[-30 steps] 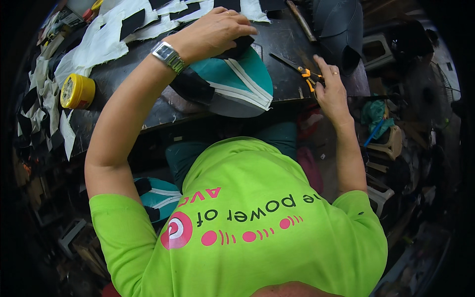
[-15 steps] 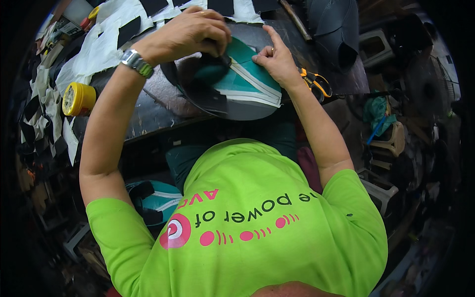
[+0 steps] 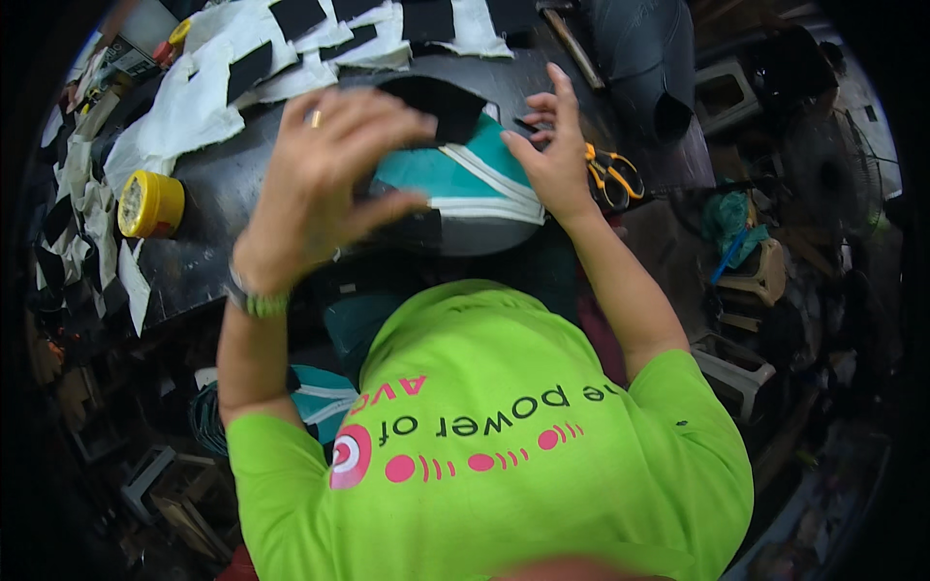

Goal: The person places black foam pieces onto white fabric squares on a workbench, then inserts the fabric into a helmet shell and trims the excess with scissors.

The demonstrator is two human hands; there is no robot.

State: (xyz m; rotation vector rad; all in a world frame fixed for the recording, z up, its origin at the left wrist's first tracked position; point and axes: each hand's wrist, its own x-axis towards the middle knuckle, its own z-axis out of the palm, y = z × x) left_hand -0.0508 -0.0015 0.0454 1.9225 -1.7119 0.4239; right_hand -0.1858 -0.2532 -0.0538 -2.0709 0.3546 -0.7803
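Note:
A teal piece with white bands and a dark grey edge, shaped like a shoe upper, lies at the near edge of the dark work table. A black patch covers its far part. My left hand, blurred by motion, is above the piece's left side with its fingers apart and nothing seen in them. At the right edge of the piece is my right hand, thumb by the teal surface and fingers stretched out and spread. A similar teal piece sits lower left, partly hidden by my left arm.
White backing sheets with black patches spread over the table's far left. A yellow tub stands left. Orange-handled scissors lie beyond my right wrist, with a hammer-like tool farther back. Plastic stools stand right.
My left hand has come nearer to me and its fingers have spread, off the piece's far tip. Black now covers that teal tip. My right fingers have opened out more.

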